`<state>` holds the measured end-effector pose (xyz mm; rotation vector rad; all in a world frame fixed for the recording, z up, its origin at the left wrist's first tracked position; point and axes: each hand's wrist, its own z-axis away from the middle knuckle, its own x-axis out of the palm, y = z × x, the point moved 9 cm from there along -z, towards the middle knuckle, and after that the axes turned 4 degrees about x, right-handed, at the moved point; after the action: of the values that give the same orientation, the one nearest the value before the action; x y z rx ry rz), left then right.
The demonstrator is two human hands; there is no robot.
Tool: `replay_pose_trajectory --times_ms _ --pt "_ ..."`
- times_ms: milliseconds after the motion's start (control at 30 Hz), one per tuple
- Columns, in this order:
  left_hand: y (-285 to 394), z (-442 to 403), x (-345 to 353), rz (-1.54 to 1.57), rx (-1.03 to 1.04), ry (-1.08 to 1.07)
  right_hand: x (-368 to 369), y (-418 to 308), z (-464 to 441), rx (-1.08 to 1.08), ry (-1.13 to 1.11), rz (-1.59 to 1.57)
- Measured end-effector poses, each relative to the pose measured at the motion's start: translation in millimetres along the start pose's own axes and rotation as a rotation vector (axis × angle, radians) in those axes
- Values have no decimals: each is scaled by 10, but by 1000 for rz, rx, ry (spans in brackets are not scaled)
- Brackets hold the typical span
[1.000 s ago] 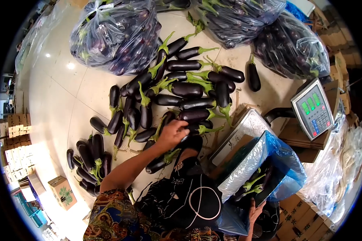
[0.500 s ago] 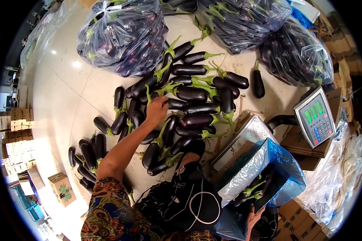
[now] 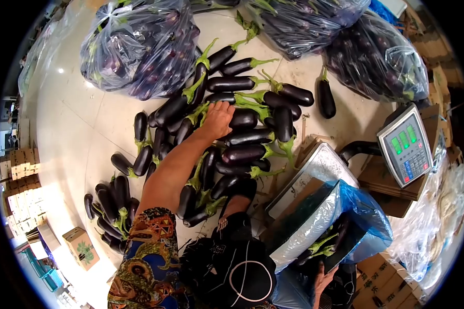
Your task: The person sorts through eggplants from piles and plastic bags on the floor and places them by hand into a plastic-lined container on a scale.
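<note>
My left hand [image 3: 217, 121] reaches into the pile of eggplants on the floor, its fingers curled over the stem end of a dark eggplant [image 3: 244, 119]; the fingertips are partly hidden. Other eggplants with green stems lie close around it. At the lower right, my right hand [image 3: 323, 279] grips the near edge of an open box lined with a blue plastic bag [image 3: 368, 211]. Inside the lining are several eggplants [image 3: 340, 234]. The box leans on the metal platform of a scale [image 3: 327, 160].
Clear bags full of eggplants [image 3: 142, 51] stand at the top. The scale's lit display [image 3: 406, 146] is at right, beside flattened cardboard [image 3: 386, 180] and clear plastic sheeting [image 3: 430, 226]. A smaller eggplant cluster [image 3: 108, 206] and a carton [image 3: 81, 248] are at left.
My left hand has moved up and slightly right, from near a stem to the eggplant farther into the pile. Earlier it was lower, near my foot. My right hand stays at the box edge.
</note>
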<state>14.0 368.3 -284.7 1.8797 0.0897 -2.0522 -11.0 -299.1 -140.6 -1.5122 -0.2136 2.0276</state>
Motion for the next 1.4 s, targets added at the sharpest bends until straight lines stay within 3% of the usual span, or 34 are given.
replay_pose_trajectory --times_ms 133,200,267,333,367,467,500,533,600,633,800,900,933,1000,1033,1067,1133,1200,1267,1300,1400 --pt "45 112 -83 88 -2 118 -27 -14 14 -3 -9 0" --pt "136 273 -242 237 7 362 -34 75 -22 5 -7 -27" --pt "365 454 -603 401 53 457 -17 139 -70 6 -15 -60" --pt "437 723 -993 377 138 579 0 157 -98 11 -19 -102" --pt "213 831 -1004 446 48 620 -5 101 -110 -39 2 -31" --pt "-795 1280 -978 256 -334 699 -78 -62 -17 -176 91 185" --pt "-1074 1454 -1003 237 -512 723 -62 5 -41 -89 29 152" --pt "-1337 1577 -941 38 -518 730 -68 -17 -33 -110 33 153" --pt "-2177 1723 -103 386 -684 427 -65 -60 -34 -156 40 156" --pt "-2166 1699 -99 338 -697 417 -67 1 -64 -121 37 160" --pt "-1455 1422 -264 511 -682 588 -55 -30 -80 -145 22 158" --pt "-965 1325 -617 656 -405 580 -78 -2 -104 -177 6 146" --pt "-838 1278 -617 769 -445 457 -66 15 -117 -186 -5 151" --pt "-824 1280 -472 903 -449 484 -75 52 -174 -208 -26 164" --pt "-939 1338 -369 1093 -564 480 -92 40 -181 -228 -20 180" --pt "-1083 1425 -536 990 -567 645 -107 31 -183 -246 -11 193" --pt "-1634 1726 -557 431 -601 806 -104 31 -168 -226 -4 214" --pt "-2209 2221 -335 243 -899 805 -101 -32 -118 -157 -7 233" --pt "-2603 2739 127 135 -1281 496 -64 -53 -120 -195 -27 173" --pt "-2728 2907 380 259 -1345 169 -71 -72 -119 -215 -37 147" --pt "-2694 3115 514 429 -1311 221 -103 -76 -135 -272 -14 150"
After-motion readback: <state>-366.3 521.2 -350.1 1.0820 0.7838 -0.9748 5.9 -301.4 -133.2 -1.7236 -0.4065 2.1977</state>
